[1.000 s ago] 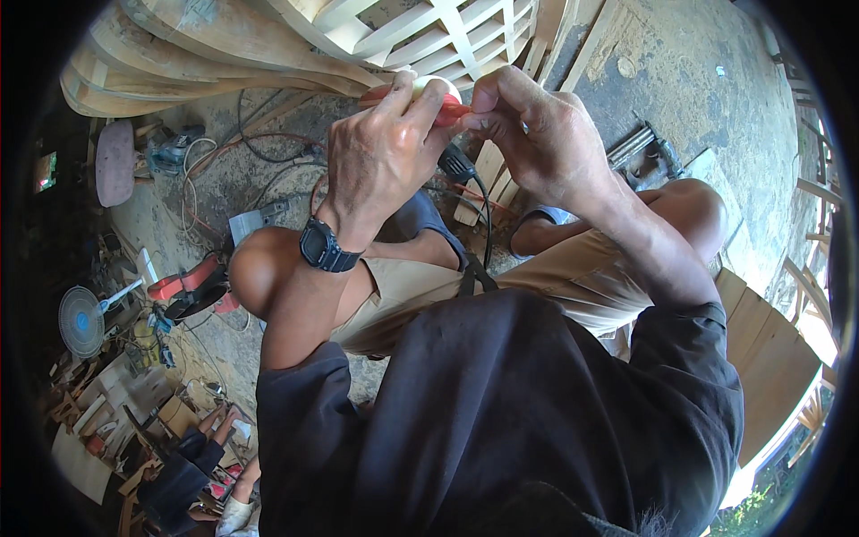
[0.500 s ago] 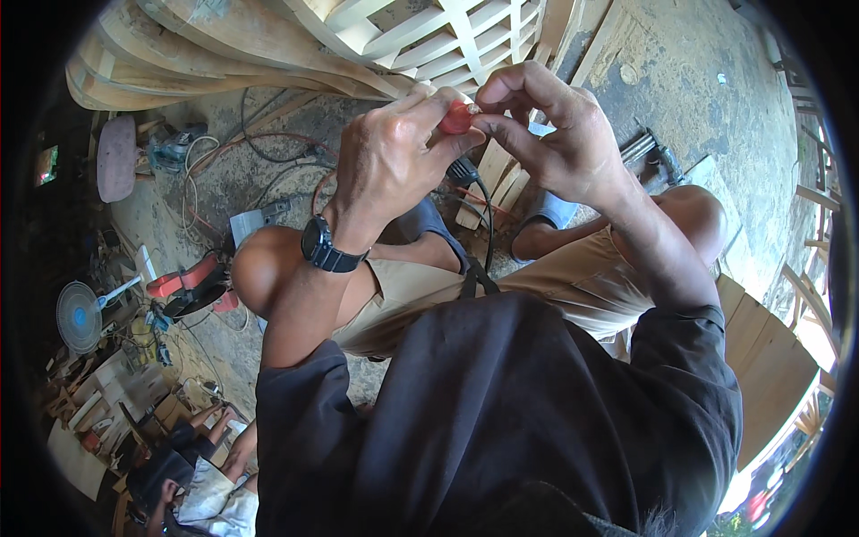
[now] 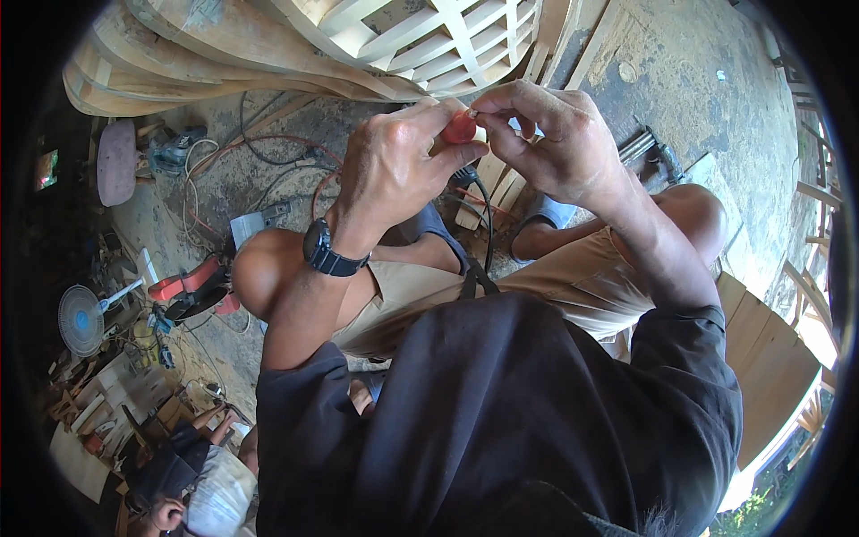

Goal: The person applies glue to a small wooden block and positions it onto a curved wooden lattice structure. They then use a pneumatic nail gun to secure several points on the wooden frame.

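In front of my knees, my left hand [image 3: 389, 166] grips a small red rounded object [image 3: 460, 128] between thumb and fingers. A black watch sits on that wrist. What kind of thing the red object is, I cannot make out, since my fingers cover part of it. At its right end, my right hand [image 3: 559, 143] pinches a small pale tip with thumb and forefinger. Below the hands a black power cord [image 3: 489, 215] with a thick dark end hangs between my feet, next to wooden boards [image 3: 497, 183].
A curved wooden lattice piece [image 3: 420, 40] stands just beyond my hands. Cables and a grey power tool [image 3: 658, 152] lie on the concrete floor. To the left are a fan [image 3: 80, 319] and a red-and-black tool [image 3: 190, 285]. Another person [image 3: 215, 492] sits at the lower left.
My right forefinger has come down and the fingers close on the red object's tip. The red object has turned slightly and shows more. The other person has shifted position.
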Motion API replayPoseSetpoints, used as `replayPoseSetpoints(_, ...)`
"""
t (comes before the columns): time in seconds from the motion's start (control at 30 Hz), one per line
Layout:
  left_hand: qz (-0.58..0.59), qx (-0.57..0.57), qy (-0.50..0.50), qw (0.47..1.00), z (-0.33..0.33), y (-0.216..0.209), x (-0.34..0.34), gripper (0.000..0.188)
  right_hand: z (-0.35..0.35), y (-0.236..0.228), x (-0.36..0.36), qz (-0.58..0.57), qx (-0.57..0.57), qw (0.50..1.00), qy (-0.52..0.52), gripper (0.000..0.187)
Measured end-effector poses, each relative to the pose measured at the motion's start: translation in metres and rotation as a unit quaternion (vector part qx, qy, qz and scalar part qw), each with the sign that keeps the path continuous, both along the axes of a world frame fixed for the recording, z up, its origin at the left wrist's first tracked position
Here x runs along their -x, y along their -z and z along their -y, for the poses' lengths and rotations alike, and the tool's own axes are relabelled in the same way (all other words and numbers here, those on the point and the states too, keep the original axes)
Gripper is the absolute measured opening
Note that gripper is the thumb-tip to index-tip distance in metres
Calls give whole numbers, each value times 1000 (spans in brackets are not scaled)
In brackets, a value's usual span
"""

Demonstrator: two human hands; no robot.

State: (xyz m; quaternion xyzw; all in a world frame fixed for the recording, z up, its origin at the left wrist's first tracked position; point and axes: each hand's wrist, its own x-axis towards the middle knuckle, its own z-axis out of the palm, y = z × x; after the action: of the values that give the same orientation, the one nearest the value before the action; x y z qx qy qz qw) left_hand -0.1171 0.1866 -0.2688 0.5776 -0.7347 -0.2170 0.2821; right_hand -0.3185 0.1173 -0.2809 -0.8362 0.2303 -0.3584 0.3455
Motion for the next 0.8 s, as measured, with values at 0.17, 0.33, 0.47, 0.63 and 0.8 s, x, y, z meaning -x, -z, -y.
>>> replayPoseSetpoints(0.17,-6,-24,-5,1000,-1,0,1,28,0,3,0,11,33,999,9,10)
replayPoseSetpoints(0.33,-8,-35,-4,999,-2,1,1,29,1,4,-2,21,60,998,20,11)
replayPoseSetpoints(0.47,-6,-39,-5,999,-2,-1,1,29,1,4,-2,14,41,999,21,12)
replayPoseSetpoints(0.63,-15,-53,2,998,-2,-3,1,27,3,5,-3,28,42,999,2,12)
replayPoseSetpoints(0.8,-21,-62,3,998,-3,0,0,27,5,4,0,5,19,1000,-16,14)
